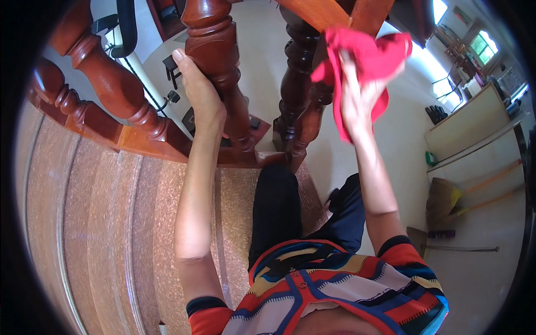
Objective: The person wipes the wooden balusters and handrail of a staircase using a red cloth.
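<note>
My left hand (201, 90) rests around a turned wooden baluster (212, 46) of a staircase railing, thumb up along its near side; the fingers are mostly hidden behind the post. At the upper right, a red cloth (364, 54) is in my right hand (362, 92), bunched over the fingers and hanging past the wrist. The cloth is beside the wooden handrail (318, 14) and covers part of it. Dark, glossy turned posts (293, 75) stand between my two hands.
Speckled brown stair treads (167, 209) curve away on the left, along the railing's wooden base rail (146, 142). Past the balusters stand exercise equipment with a white frame (138, 83) and a small dark stool (171, 69). Brooms (444, 201) lean at the right beside a cabinet (469, 113).
</note>
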The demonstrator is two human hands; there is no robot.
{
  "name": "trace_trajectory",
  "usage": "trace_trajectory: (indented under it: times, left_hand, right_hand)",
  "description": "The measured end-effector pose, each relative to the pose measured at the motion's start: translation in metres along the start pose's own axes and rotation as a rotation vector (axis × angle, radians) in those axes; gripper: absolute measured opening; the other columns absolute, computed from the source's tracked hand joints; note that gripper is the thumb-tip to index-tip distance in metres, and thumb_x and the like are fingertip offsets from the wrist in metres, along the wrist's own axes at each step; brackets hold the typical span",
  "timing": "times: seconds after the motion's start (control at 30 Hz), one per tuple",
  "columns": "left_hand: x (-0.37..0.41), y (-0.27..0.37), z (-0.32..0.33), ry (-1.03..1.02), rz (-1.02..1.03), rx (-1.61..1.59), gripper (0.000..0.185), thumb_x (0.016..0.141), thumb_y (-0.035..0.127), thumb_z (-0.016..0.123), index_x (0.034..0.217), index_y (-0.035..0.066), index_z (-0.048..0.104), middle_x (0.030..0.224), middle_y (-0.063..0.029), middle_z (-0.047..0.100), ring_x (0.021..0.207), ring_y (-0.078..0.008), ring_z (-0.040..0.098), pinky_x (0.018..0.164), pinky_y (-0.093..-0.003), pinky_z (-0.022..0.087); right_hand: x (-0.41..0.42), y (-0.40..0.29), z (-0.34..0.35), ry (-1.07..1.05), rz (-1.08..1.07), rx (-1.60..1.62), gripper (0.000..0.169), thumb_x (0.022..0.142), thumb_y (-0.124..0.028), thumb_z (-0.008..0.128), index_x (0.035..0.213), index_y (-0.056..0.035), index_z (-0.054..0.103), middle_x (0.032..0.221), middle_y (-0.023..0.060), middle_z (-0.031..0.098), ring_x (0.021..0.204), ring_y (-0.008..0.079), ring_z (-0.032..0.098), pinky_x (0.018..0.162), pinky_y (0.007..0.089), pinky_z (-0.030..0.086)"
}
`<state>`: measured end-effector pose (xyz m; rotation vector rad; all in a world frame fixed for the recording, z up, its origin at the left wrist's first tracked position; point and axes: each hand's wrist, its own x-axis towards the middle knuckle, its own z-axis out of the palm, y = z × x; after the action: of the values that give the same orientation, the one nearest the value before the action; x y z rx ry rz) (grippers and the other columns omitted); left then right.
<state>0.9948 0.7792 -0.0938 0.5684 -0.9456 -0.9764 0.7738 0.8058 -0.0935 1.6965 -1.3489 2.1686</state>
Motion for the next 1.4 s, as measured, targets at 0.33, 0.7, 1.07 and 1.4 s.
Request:
trace_trajectory:
  times: [0.33, 0.7, 1.07, 1.4]
  left_hand:
    - [0.002, -0.012, 0.011, 0.083, 0.125, 0.027, 0.062, 0.097, 0.054, 0.023, 0.105, 0.002, 0.056, 0.09, -0.008, 0.062, 0.076, -0.0162, 0.058, 0.07, -0.0297, 0.048]
    - [0.007, -0.02, -0.006, 0.052, 0.237, 0.231, 0.056, 0.099, 0.046, 0.017, 0.111, 0.002, 0.05, 0.09, -0.0116, 0.062, 0.072, -0.0229, 0.063, 0.065, -0.0328, 0.053]
    - [-0.001, 0.008, -0.005, -0.258, 0.093, -0.155, 0.06, 0.099, 0.048, 0.017, 0.111, 0.001, 0.052, 0.09, -0.0121, 0.063, 0.072, -0.0236, 0.063, 0.068, -0.0343, 0.053]
    - [0.002, -0.001, -0.009, -0.078, 0.102, -0.013, 0.061, 0.098, 0.05, 0.02, 0.111, 0.0, 0.052, 0.09, -0.0146, 0.064, 0.075, -0.0258, 0.065, 0.072, -0.0356, 0.054]
  right_hand:
    - [-0.113, 0.099, 0.018, -0.229, -0.175, -0.408, 0.096, 0.073, -0.02, 0.072, 0.142, 0.0039, 0.009, 0.128, 0.0336, 0.028, 0.109, 0.0474, 0.043, 0.095, 0.0495, 0.037]
    - [-0.009, 0.031, -0.009, -0.305, -0.994, -0.867, 0.065, 0.064, -0.015, 0.066, 0.127, -0.0192, 0.054, 0.139, 0.0038, 0.041, 0.124, 0.0287, 0.035, 0.099, 0.0549, 0.024]
    - [-0.155, 0.112, 0.013, -1.259, -1.311, -1.182, 0.033, 0.085, -0.021, 0.045, 0.107, -0.0017, 0.061, 0.106, 0.0092, 0.059, 0.107, 0.0271, 0.053, 0.112, 0.0527, 0.019]
    - [-0.065, 0.035, -0.008, -1.295, -1.21, -1.349, 0.033, 0.074, -0.013, 0.058, 0.106, -0.0107, 0.064, 0.106, 0.0014, 0.055, 0.115, 0.0195, 0.046, 0.117, 0.0479, 0.01]
